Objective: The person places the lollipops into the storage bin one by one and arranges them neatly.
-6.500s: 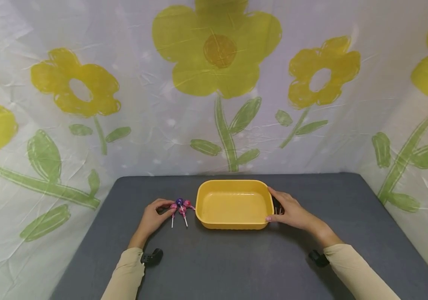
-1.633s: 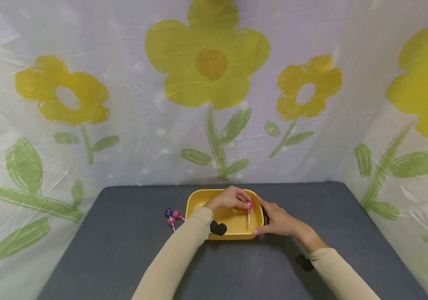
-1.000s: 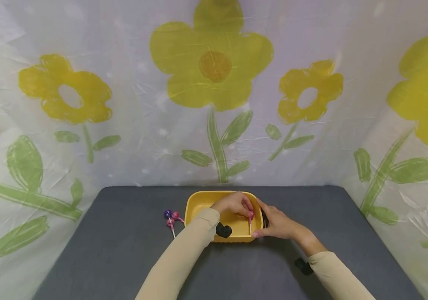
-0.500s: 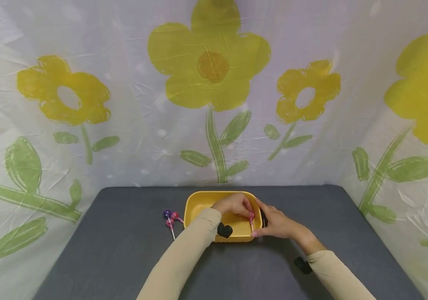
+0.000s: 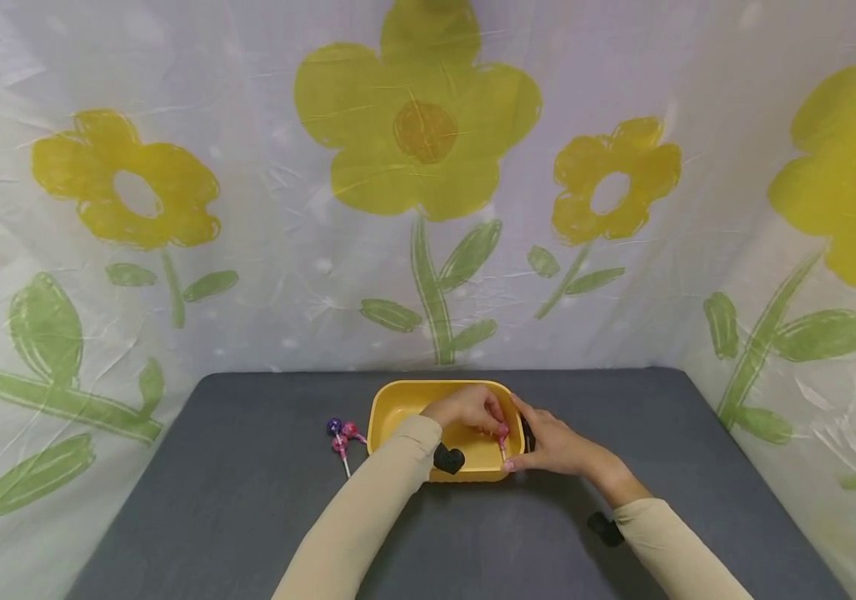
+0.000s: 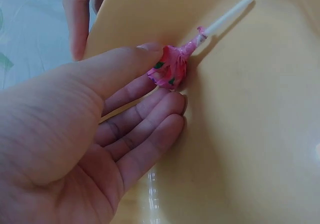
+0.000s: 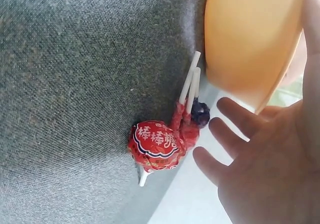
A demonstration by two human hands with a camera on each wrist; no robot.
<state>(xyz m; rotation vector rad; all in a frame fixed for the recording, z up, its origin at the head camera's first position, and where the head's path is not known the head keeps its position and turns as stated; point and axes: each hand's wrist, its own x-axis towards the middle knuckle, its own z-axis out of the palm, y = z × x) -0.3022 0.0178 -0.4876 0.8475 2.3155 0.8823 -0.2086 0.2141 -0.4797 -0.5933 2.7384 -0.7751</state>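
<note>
My left hand reaches inside a yellow plastic tray, near its right end. Thumb and fingertips pinch the pink-wrapped head of a lollipop; its white stick slants over the tray floor. My right hand rests against the tray's right end, thumb at the front corner and forefinger at the back corner. In the right wrist view its other fingers are spread loosely, holding nothing. Near them lie a large red lollipop, a smaller red one and a dark purple one, mostly hidden in the head view.
Left of the tray, a purple lollipop and two pink lollipops lie bunched on the dark grey tabletop. A flower-printed curtain hangs behind and beside the table. My left forearm crosses the tray's front-left rim.
My left hand carried a pink lollipop from the left bunch into the tray and lowered it at the right end. Over the last half second both hands have stayed nearly still.
</note>
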